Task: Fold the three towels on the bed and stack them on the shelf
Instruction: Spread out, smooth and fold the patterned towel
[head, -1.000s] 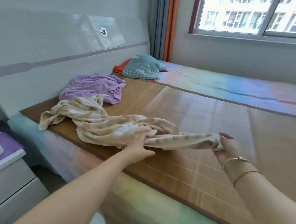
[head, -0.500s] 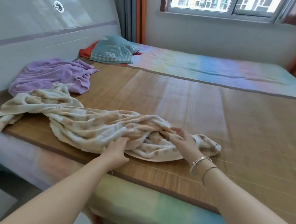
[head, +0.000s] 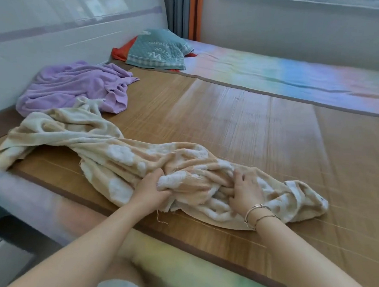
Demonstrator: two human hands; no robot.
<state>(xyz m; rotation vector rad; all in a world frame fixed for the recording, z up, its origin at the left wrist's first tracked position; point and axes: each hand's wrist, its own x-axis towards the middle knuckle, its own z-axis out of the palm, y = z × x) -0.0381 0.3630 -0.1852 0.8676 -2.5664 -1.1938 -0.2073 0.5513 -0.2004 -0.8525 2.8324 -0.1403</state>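
Observation:
A cream and tan patterned towel lies crumpled in a long twist across the near edge of the bamboo mat. My left hand grips a bunched fold near the towel's middle. My right hand lies on the towel just to the right, fingers curled into the folds. A lilac towel sits rumpled at the far left by the headboard. A teal towel with white lettering lies further back over an orange cloth. No shelf is in view.
The white headboard runs along the left. Beyond the mat lies a pastel rainbow sheet, with a wall and curtains behind. The bed's padded edge is right in front of me.
My right hand left the towel's right end and came in to the middle folds. My left hand went from resting on the towel to gripping a fold. The camera came closer.

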